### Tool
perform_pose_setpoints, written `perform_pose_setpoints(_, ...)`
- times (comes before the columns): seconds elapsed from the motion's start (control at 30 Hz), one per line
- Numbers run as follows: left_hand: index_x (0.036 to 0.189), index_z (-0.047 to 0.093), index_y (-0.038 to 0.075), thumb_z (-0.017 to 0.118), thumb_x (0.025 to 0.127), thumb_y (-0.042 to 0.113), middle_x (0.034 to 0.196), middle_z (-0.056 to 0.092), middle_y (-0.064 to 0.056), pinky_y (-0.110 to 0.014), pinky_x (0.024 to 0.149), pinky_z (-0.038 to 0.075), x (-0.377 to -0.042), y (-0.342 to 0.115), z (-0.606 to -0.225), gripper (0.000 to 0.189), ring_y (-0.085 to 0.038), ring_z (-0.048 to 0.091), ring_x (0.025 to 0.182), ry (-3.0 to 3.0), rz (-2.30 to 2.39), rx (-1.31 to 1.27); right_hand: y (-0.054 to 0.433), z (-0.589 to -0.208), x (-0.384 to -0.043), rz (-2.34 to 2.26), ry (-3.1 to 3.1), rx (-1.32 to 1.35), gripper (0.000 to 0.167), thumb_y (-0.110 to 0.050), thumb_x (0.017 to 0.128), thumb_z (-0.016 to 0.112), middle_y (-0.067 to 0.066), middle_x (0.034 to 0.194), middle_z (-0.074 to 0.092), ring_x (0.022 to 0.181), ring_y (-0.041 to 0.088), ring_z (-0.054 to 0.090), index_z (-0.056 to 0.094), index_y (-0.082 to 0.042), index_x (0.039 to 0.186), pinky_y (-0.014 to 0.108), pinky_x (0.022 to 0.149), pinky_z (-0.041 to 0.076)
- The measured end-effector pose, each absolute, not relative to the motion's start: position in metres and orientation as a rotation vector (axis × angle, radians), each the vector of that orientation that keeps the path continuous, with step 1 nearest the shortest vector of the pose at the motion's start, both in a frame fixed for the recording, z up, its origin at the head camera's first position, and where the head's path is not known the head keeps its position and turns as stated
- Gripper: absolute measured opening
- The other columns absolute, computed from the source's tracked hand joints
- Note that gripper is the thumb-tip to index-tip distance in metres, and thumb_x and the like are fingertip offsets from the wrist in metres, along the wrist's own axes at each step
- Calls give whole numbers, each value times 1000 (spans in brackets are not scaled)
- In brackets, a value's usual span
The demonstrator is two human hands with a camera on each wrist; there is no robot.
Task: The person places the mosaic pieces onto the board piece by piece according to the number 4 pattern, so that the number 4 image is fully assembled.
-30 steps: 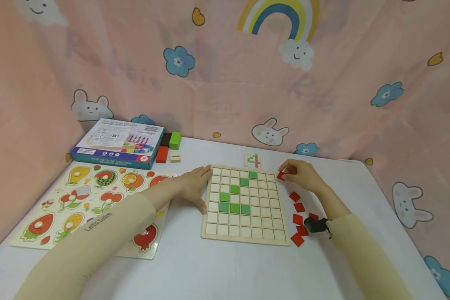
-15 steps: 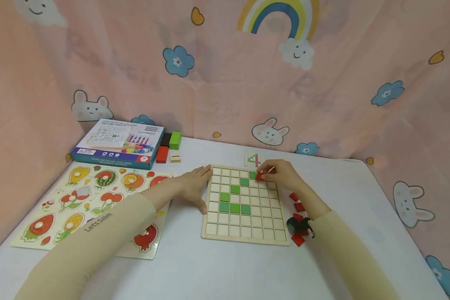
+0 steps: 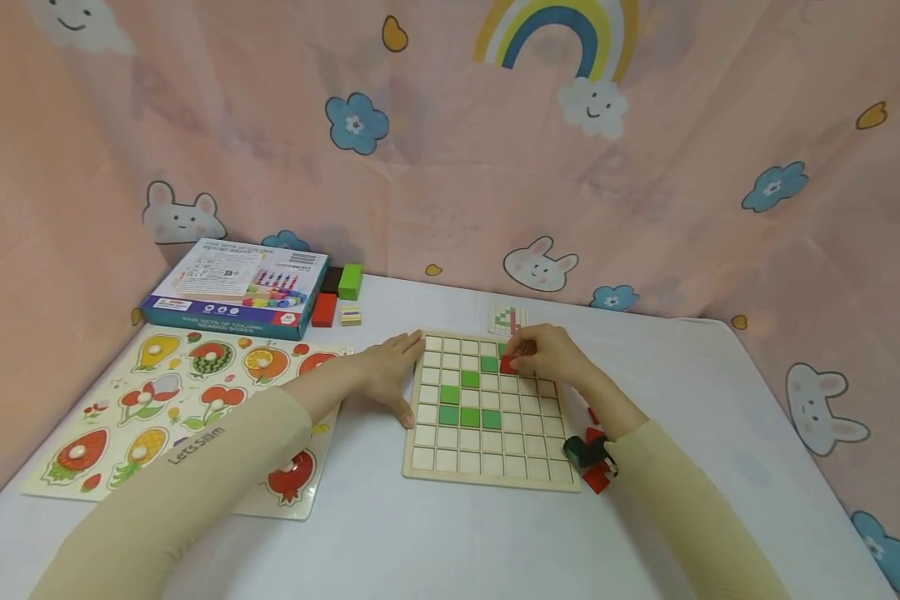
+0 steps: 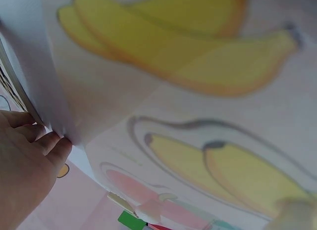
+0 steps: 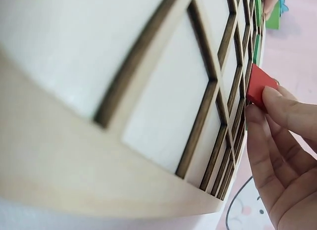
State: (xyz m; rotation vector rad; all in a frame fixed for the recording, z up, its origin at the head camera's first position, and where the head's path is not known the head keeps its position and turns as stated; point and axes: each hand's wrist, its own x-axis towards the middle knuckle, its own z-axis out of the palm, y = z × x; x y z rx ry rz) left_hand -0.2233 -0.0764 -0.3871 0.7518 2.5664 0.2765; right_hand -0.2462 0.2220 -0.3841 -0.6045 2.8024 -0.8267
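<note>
right hand (image 3: 551, 357) pinches red tile (image 3: 507, 365) between thumb and fingers | tile tilted over the grid board (image 3: 487, 479), just beside a green tile (image 3: 489, 364) | left hand (image 3: 386, 371) relaxed at board's left edge, gripping nothing | tile likely light, stiff, smooth, not fragile; hold by opposite edges

I see two beige-sleeved arms (image 3: 697, 508) stretched forward, the bare left hand (image 3: 381, 372) with thumb spread apart, the bare right hand (image 3: 549, 356) pinching, palm turned inward.
</note>
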Motion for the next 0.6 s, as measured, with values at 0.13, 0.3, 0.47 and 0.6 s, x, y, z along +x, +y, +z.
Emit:
perform_pose_setpoints(0.13, 159, 7, 3, 86, 64, 58, 169, 0, -14, -58, 124, 21, -223, -77, -387, 135, -37, 4, 157, 2567, 281, 754, 221, -383, -246, -800, 2805, -607, 11, -11, 87, 74, 7, 95, 75, 81, 17, 64, 75, -11, 98, 30, 75, 53)
perform_pose_setpoints(0.3, 159, 8, 2, 86, 65, 57, 169, 1, -16, -57, 124, 22, -223, -76, -386, 134, -37, 6, 157, 2573, 274, 760, 221, -382, -244, -782, 2803, -598, 12, -10, 88, 73, 8, 97, 76, 82, 19, 66, 76, -11, 99, 33, 75, 55)
perform_pose_setpoints(0.47, 158, 9, 0, 86, 65, 56, 168, 3, -18, -57, 124, 22, -223, -76, -385, 133, -39, 7, 156, 2577, 278, 770, 220, -383, -244, -779, 2806, -592, 11, -9, 88, 72, 7, 97, 75, 82, 17, 65, 75, -12, 99, 30, 73, 54)
perform_pose_setpoints(0.6, 158, 8, 2, 85, 65, 57, 168, 1, -16, -56, 124, 21, -223, -76, -386, 134, -38, 7, 156, 2573, 267, 761, 225, -378, -242, -791, 2820, -553, 11, -11, 89, 71, 8, 95, 71, 81, 19, 61, 74, -11, 100, 29, 72, 51)
